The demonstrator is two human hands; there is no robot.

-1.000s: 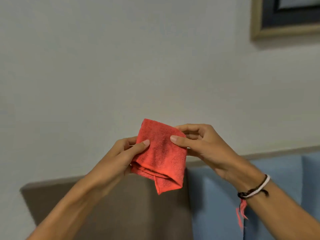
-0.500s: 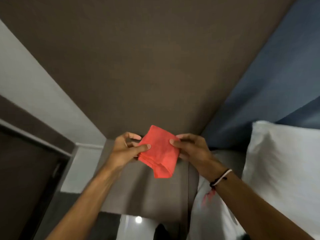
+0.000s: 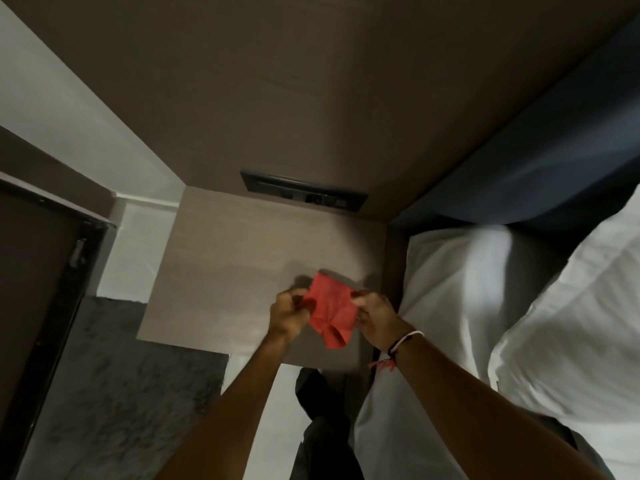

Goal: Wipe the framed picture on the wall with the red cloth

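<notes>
A folded red cloth (image 3: pixel 331 311) hangs between both my hands, just above a bedside table top (image 3: pixel 221 271). My left hand (image 3: pixel 290 311) pinches its left edge. Its right edge is gripped by my right hand (image 3: pixel 375 315), which has cord bracelets at the wrist. The framed picture is out of view; the camera points down.
A brown padded headboard panel (image 3: pixel 311 81) rises behind the table, with a dark switch panel (image 3: pixel 304 192) at its foot. White pillows and bedding (image 3: pixel 519 323) lie to the right under a blue panel (image 3: pixel 554 140). A dark door (image 3: pixel 31 289) stands left, above grey floor (image 3: pixel 114 393).
The view has swung down from the wall and picture corner to the bedside table. Both hands have lowered with the cloth, still holding it between them.
</notes>
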